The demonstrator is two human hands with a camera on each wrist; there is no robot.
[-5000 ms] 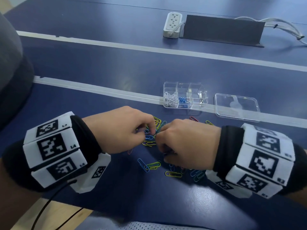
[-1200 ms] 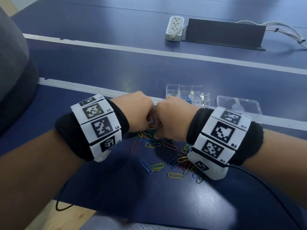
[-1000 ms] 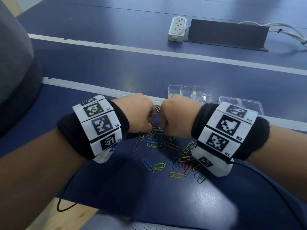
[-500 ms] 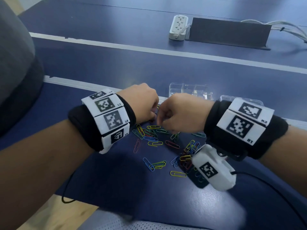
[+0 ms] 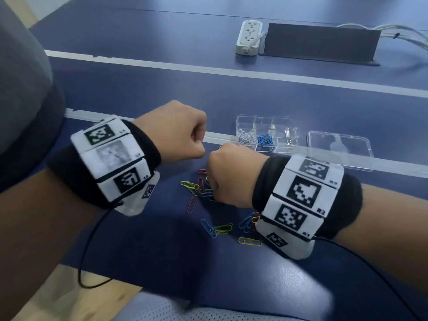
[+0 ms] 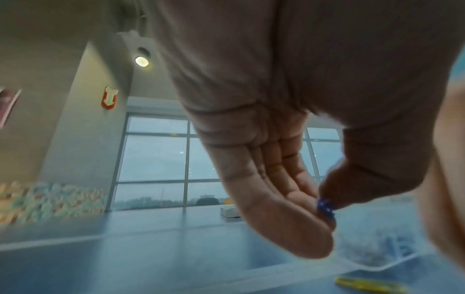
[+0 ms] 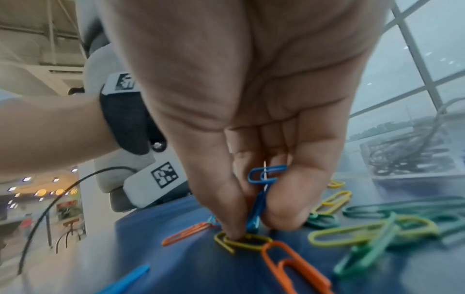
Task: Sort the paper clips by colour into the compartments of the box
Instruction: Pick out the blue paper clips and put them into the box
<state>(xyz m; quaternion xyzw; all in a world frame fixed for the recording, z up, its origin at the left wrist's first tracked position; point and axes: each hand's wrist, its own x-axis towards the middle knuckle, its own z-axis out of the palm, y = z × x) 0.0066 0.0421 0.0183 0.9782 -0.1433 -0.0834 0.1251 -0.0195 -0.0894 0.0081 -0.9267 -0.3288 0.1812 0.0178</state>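
Spanning the scene, a dark blue table with pale stripes holds scattered paper clips and a clear box. Left hand and right hand each pinch blue clips; large windows stand beyond.

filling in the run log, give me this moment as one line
left hand: pinches blue clip, lifted | right hand: pinches blue clips at pile | box: white, blue sorted | lid: beside box
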